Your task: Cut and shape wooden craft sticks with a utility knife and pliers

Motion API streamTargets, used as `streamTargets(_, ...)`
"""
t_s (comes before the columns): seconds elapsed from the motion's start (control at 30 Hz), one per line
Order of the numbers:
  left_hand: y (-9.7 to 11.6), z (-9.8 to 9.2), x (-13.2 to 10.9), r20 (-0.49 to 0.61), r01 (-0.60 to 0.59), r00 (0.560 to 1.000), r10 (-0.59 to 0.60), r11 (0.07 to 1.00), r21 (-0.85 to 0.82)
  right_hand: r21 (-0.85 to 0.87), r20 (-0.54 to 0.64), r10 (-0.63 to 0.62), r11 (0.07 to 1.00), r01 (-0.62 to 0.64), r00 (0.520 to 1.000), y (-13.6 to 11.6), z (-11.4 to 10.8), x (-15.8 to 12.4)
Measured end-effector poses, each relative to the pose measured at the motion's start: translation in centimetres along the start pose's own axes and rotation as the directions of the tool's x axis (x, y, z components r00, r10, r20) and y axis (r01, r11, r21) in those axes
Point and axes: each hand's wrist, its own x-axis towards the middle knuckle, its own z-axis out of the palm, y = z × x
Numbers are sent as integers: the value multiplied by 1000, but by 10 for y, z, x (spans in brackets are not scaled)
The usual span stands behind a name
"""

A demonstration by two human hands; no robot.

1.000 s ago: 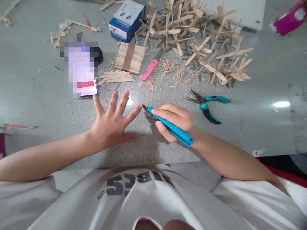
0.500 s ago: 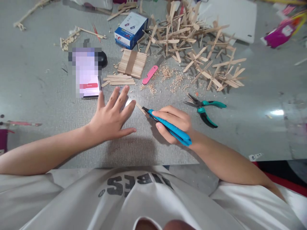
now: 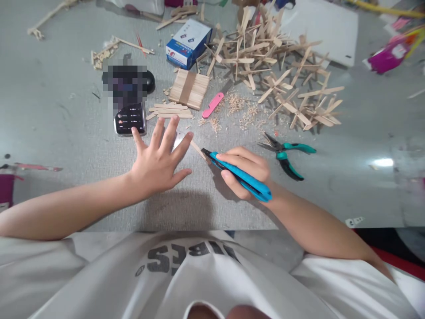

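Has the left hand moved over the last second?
Yes: judged against the pink-handled tool lying on the table, the left hand has shifted slightly left and farther from the body.

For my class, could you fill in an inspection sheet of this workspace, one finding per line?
Surface: grey table, with wood shavings near the pink-handled tool.
Job's things: blue cutter, its blade end at a wooden stick, contact unclear; banded stick bundle; loose sticks.
Clutter: phone, blue-and-white box, open pliers, pile of crossed sticks.
Left hand: palm down, fingers spread, index fingertip at the stick's far end.
Right hand: gripping the blue cutter.
Cables: nothing seen for certain; the yellow strip at top right is unclear.
Surroundings: white panel beyond the pile; purple packet at far right.
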Motion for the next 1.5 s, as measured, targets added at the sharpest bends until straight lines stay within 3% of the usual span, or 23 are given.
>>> streamTargets(0.13, 0, -1, 1, 82, 20, 996, -20, 1000, -8, 2, 9, 12, 1000, -12, 1000, -1, -1, -1)
streamTargets(0.37, 0, -2, 3, 122, 31, 992, -29, 999, -15, 7, 7, 11, 1000, -11, 1000, 1, 0, -2)
streamTargets(0.63, 1, 0, 2, 83, 26, 996, -24, 1000, -17, 10, 9, 14, 1000, -14, 1000, 1, -1, -2)
streamTargets(1.5, 4, -1, -1, 131, 24, 991, -24, 1000, -1, -15, 40, 25, 1000, -24, 999, 2, -3, -3)
